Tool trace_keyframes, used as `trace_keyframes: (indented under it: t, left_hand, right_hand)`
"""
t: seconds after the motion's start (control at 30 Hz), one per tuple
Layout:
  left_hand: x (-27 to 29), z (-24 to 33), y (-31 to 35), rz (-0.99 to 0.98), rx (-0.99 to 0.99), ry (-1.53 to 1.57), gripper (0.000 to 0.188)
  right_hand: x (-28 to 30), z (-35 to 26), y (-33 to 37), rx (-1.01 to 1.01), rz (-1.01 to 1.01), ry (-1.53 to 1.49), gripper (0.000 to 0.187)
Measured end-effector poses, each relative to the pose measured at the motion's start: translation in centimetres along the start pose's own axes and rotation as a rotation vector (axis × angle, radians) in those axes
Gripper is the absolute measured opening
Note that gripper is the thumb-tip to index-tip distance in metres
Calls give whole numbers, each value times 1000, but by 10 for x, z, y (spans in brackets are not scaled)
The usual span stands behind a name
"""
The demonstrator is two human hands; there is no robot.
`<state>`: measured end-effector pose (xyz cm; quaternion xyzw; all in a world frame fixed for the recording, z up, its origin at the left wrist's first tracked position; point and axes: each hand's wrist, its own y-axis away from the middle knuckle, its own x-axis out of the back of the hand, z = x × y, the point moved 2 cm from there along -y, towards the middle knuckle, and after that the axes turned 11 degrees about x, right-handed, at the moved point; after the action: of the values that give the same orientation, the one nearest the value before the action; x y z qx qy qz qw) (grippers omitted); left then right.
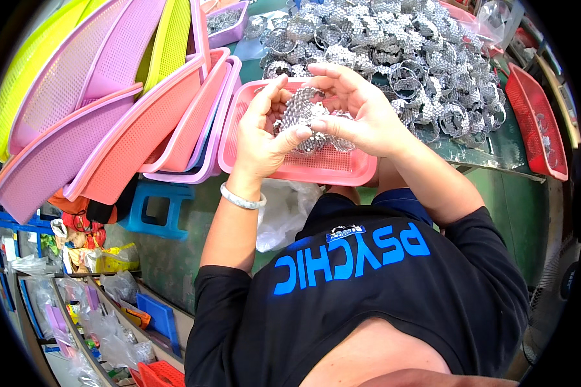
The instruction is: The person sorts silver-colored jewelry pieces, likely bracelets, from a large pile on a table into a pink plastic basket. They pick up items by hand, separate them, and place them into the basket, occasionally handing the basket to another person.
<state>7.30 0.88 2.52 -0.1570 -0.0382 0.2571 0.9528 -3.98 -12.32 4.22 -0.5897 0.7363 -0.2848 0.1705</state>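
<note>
Over a pink plastic basket (357, 169), my two hands cup a small bunch of silver, scale-patterned ring-shaped bands (298, 111). My left hand (262, 132) curls round the near left side of the bunch, its thumb against the bands. From the right, my right hand (358, 115) closes in with the thumb pressed on the bands and the fingers arched over the far side. My palms hide part of the bunch. A large heap of similar silver bands (407, 51) lies on the green table just beyond my right hand.
Stacked purple, pink and lime plastic baskets (145, 138) lean at the left. A small purple basket (239, 29) of metal pieces stands beyond them. A red basket (539, 129) is at the table's right end. On the floor are a blue stool (153, 226) and clear plastic bag (281, 209).
</note>
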Motion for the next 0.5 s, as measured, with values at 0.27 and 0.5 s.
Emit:
trace_keyframes:
  t: [0.27,0.5]
  left_hand:
    - [-12,-2,2,33,-11,189,69]
    - [-17,3,6,45,115,264,52]
  right_hand:
    - [0,10,3,85,192,-279,64]
    - [1,11,4,29,225,-286,65]
